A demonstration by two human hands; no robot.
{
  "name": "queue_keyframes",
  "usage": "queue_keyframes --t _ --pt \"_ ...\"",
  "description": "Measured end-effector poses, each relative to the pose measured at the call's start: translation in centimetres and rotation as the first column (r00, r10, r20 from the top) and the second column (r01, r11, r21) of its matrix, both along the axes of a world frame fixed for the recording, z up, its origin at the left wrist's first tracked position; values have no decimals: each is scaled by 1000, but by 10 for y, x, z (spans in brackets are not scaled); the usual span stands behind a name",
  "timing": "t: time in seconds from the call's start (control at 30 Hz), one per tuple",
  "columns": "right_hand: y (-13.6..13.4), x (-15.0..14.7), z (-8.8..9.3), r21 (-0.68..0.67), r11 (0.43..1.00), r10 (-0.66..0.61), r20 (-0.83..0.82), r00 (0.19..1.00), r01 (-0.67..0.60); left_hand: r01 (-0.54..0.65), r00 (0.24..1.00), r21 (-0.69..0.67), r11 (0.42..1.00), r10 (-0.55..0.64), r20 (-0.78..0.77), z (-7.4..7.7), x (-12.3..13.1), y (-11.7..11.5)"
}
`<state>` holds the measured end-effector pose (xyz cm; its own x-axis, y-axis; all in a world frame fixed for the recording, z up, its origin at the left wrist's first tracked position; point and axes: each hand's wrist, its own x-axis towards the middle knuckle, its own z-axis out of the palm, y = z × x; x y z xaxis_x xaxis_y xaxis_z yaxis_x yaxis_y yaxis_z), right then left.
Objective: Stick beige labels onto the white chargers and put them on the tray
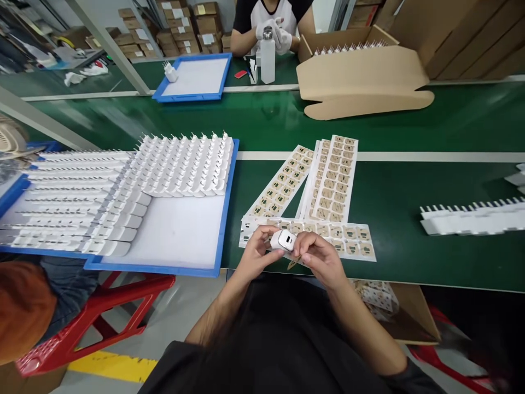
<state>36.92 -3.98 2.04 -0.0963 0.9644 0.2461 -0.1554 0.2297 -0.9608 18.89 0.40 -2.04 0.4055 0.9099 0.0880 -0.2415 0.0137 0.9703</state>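
My left hand (261, 249) is closed around a white charger plug (283, 239), whose face with a dark port slot is turned up. Beside it, my right hand (322, 256) has its fingers pinched against the charger's right side. A small tan sticker (293, 264) hangs at those fingertips, partly hidden. Under both hands lies a sheet of tan stickers (356, 241), placed crosswise near the table edge. Behind it, a slanted sticker sheet (283, 183) and a stack of upright sticker sheets (336, 178) fan out.
Left of my hands, a blue-rimmed tray (184, 235) holds rows of white chargers (184, 164). More chargers (471, 218) stand at the right. Across the bench are a gloved co-worker (274, 33), a clear bottle (268, 57), another blue tray (197, 76) and an open carton (361, 76).
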Motion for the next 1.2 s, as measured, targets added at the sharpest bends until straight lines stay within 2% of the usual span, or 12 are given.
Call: queue_keyframes --t 0.1,0.2,0.3,0.37,0.5,0.6,0.67,0.73,0.87,1.03,1.2 --pt "-1 2 -4 -34 999 30 -38 999 -31 17 993 141 990 0 -119 4 -3 0" --pt "-2 1 -7 -50 993 101 -115 988 -107 -30 976 209 978 73 -205 4 -2 -5" --pt "-3 -2 -8 -38 978 192 -203 960 -204 -109 974 215 970 147 -171 2 2 -11" --pt "-3 -5 -7 -36 972 218 -229 949 -232 -104 977 259 960 148 -156 2 3 -12" --pt "-4 -11 -2 -47 971 221 -213 952 -236 -36 962 363 931 131 -240 3 0 -5" --pt "-5 -10 4 -63 972 216 -156 964 -228 -112 942 377 919 219 -254 1 -2 -2" --pt "-6 -8 11 -93 978 180 -95 979 -189 -161 925 415 895 283 -254 1 -3 -2" --pt "-7 -5 19 -118 989 82 -24 996 -84 -162 919 502 850 316 -238 3 -4 -5" --pt "-7 -1 34 -121 982 -134 82 988 144 -119 940 654 747 298 -169 14 -6 -8" --pt "-2 -2 42 -155 971 -167 108 980 183 -110 949 700 706 284 -138 25 -8 -9" --pt "0 -5 41 -170 968 -173 90 981 187 -120 950 723 680 290 -115 28 -9 -9"
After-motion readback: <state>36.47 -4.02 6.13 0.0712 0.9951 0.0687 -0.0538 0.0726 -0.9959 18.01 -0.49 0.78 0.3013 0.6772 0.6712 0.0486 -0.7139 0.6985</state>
